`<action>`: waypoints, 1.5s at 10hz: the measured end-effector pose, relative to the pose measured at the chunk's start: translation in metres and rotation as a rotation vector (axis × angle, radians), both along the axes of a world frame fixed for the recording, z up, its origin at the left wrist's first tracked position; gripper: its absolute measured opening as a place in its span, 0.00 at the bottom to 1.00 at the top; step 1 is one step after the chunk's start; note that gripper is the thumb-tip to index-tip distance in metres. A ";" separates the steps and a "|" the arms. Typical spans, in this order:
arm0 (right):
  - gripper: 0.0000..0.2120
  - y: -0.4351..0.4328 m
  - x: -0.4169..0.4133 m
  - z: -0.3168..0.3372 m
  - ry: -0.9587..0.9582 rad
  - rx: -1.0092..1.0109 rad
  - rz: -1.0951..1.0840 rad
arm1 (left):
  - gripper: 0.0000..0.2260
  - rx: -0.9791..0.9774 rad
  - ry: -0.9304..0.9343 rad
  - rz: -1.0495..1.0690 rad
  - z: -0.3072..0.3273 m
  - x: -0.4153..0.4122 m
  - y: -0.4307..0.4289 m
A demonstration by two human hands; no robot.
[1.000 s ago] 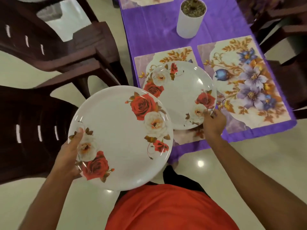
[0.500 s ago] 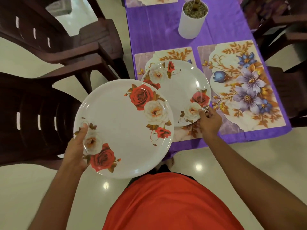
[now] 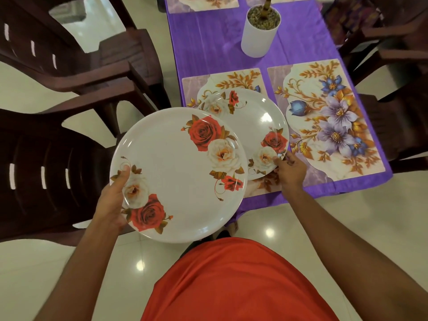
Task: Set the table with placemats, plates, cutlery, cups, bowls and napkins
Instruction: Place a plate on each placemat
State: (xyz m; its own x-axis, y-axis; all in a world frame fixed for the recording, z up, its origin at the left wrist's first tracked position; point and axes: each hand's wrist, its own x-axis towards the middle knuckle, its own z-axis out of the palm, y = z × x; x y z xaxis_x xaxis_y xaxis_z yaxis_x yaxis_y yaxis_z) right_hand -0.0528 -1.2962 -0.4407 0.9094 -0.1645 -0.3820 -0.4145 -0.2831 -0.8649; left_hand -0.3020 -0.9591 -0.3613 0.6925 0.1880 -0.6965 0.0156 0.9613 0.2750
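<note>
L hand (image 3: 113,205) low left, forearm up from bottom edge, grips held plate (image 3: 176,177) at near-left rim: thumb flat on top by white rose, other fingers under, hidden. Held off table, over floor, overlapping 2nd plate's left edge in view.

R hand (image 3: 289,170) out fwd to table's near edge, wrist about straight. Pinches 2nd plate (image 3: 254,119) at near-right rim: thumb tip on top by white rose, fingers curled at the edge; can't tell how far under. Rests on near-left placemat (image 3: 231,77), w/ near-right placemat (image 3: 324,121) just beside.

Count: 2 plates; 2 near placemats + 2 far placemats (image 3: 203,3) cut off at top; 1 white pot (image 3: 257,38) on purple cloth (image 3: 208,42); 2 dark chairs (image 3: 46,163) at left.
</note>
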 end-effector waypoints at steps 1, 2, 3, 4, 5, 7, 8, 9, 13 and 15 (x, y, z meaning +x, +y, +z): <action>0.17 -0.004 -0.001 -0.003 0.004 -0.008 -0.007 | 0.12 0.232 0.096 -0.069 -0.003 0.000 0.001; 0.18 -0.004 -0.003 -0.002 0.002 -0.049 0.023 | 0.26 0.262 0.062 -0.102 -0.007 0.001 0.004; 0.20 -0.003 -0.004 0.001 -0.005 -0.048 0.031 | 0.42 0.437 0.239 -0.164 -0.004 0.008 -0.002; 0.20 -0.005 -0.005 0.003 -0.003 -0.067 0.065 | 0.54 0.620 0.376 -0.197 -0.006 0.013 -0.004; 0.17 -0.007 -0.007 0.005 -0.024 -0.083 0.129 | 0.49 0.660 0.387 -0.208 -0.007 0.022 -0.014; 0.17 -0.010 -0.008 0.012 -0.059 -0.172 0.194 | 0.47 0.376 0.196 -0.226 -0.003 0.058 -0.035; 0.22 -0.023 -0.005 0.021 -0.074 -0.165 0.060 | 0.44 0.514 0.291 -0.217 -0.008 0.091 -0.060; 0.20 -0.053 0.020 0.032 -0.022 0.071 0.039 | 0.28 0.368 0.183 -0.144 -0.013 0.129 -0.099; 0.11 -0.215 0.216 0.044 -0.016 0.027 0.176 | 0.11 0.974 0.419 -0.364 -0.046 0.308 -0.304; 0.18 -0.232 0.269 0.029 -0.044 0.016 0.310 | 0.10 1.324 0.570 -0.464 -0.054 0.327 -0.346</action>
